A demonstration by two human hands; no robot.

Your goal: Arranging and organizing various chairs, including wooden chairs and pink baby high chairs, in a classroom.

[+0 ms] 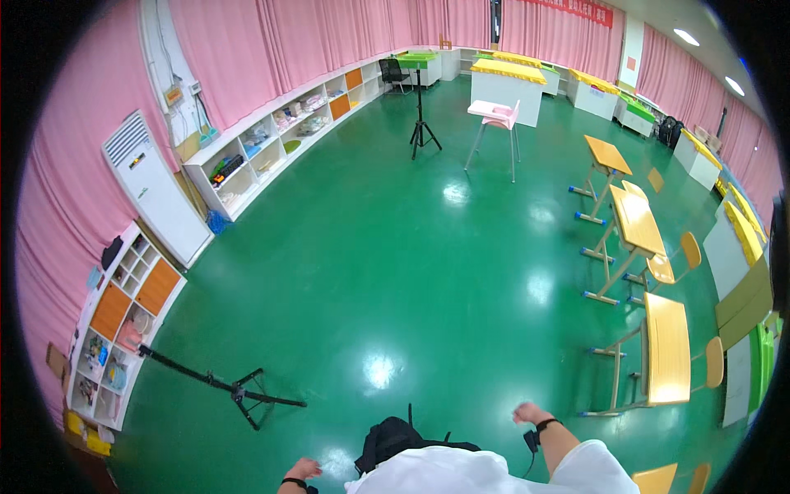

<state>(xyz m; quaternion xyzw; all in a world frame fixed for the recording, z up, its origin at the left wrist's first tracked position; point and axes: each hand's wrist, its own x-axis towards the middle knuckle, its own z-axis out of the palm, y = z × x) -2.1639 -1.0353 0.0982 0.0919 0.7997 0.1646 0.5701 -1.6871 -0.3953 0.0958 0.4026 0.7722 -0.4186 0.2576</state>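
Low at the bottom edge, my left hand (305, 468) hangs beside my body with its fingers curled in. A black band circles that wrist. My right hand (531, 413) is held out a little to the right, also loosely closed, and nothing shows in it. A black strap with a small black device (532, 440) and a thin cable is on the right wrist. Between the hands, a black bag (391, 438) sits in front of my white shirt (461, 473). Neither hand touches any furniture. Nearest my left hand stands a black tripod (239, 390).
Yellow-topped desks (666, 350) with chairs (714, 362) line the right. Low white shelves (239, 169) and a tall white air conditioner (156, 185) stand along the left. Ahead are a pink high chair (495, 115), another tripod (420, 132) and white counters (506, 89). The floor (370, 272) is shiny green.
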